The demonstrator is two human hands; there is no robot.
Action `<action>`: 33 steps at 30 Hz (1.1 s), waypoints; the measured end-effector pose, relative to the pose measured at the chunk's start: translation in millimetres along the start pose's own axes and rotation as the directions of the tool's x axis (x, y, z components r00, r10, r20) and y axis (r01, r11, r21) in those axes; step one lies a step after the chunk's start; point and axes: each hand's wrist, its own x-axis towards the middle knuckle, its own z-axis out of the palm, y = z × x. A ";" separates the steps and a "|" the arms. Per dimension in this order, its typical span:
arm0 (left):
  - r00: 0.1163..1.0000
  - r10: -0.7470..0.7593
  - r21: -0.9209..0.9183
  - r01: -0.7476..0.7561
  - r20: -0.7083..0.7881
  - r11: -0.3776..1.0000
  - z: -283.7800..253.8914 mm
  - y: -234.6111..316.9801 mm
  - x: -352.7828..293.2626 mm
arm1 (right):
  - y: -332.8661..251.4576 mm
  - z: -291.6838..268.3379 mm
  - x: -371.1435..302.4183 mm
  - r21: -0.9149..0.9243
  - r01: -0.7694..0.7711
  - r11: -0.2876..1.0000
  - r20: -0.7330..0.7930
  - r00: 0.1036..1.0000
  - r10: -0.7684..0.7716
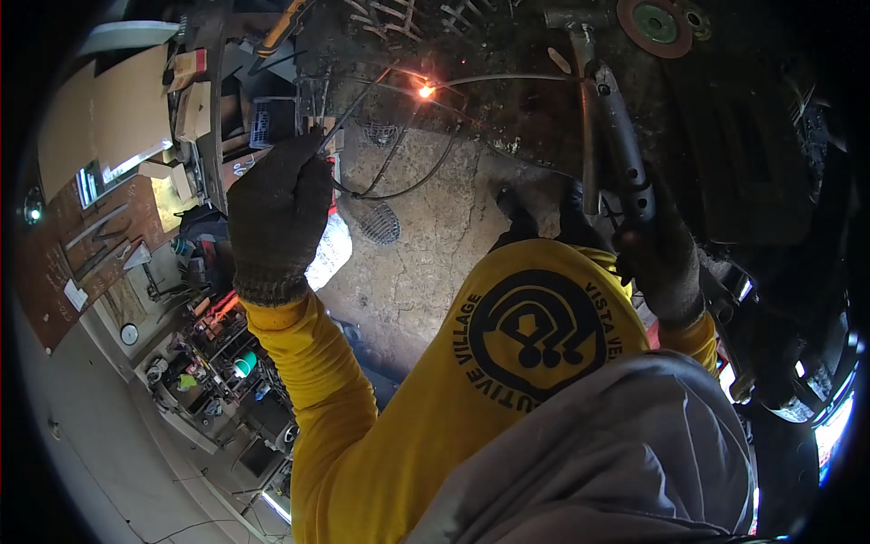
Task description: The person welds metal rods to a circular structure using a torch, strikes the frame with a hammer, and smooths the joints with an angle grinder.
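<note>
The gloved fingers of the left hand (pixel 276 213) were closed around a thin welding rod (pixel 362 98), whose tip glowed at the spark (pixel 425 91) on the dark metal workpiece (pixel 507 109). The right hand (pixel 657 258), also gloved, was clenched on the dark handle of a hammer (pixel 609 136) just right of the spark. The rod looked light, stiff and hot at the tip, best held at its rear end. Below the spark lay open concrete floor (pixel 435 236); left of it, cluttered shelves (pixel 195 109) crowded in.

Both hands wear rough, dark knitted cloth gloves (pixel 276 213). Dull grey metal rod (pixel 507 80); matt, sooty metal desk (pixel 526 118); rough cracked concrete floor (pixel 426 245).
</note>
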 end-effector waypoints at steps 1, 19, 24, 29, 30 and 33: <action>1.000 0.028 0.006 -0.028 -0.005 1.000 -0.1 -1.3 0.7 | -1.8 2.5 0.3 0.019 0.013 1.000 -0.007 1.000 -0.013; 0.900 0.427 0.352 -0.372 -0.092 0.859 4.3 -14.5 -6.5 | 3.9 -2.1 -0.4 0.023 0.089 0.996 0.059 0.994 -0.090; 0.991 0.125 0.265 -0.109 -0.043 0.958 -6.2 25.6 -0.3 | 1.1 6.2 -6.5 0.157 0.097 0.983 -0.027 0.995 -0.093; 0.804 0.593 0.755 -0.365 -0.039 0.545 3.7 -9.9 -10.5 | 57.7 -22.1 0.9 0.795 -0.050 0.605 0.112 0.992 -0.065; 0.818 0.573 0.706 -0.376 -0.051 0.600 3.4 -8.5 -10.3 | 61.1 -24.9 0.7 0.755 -0.064 0.653 0.133 0.990 -0.057; 0.880 0.461 0.447 -0.369 -0.114 0.815 4.1 -3.2 -3.9 | 68.0 -28.0 -5.4 0.555 -0.053 0.830 0.064 0.998 0.021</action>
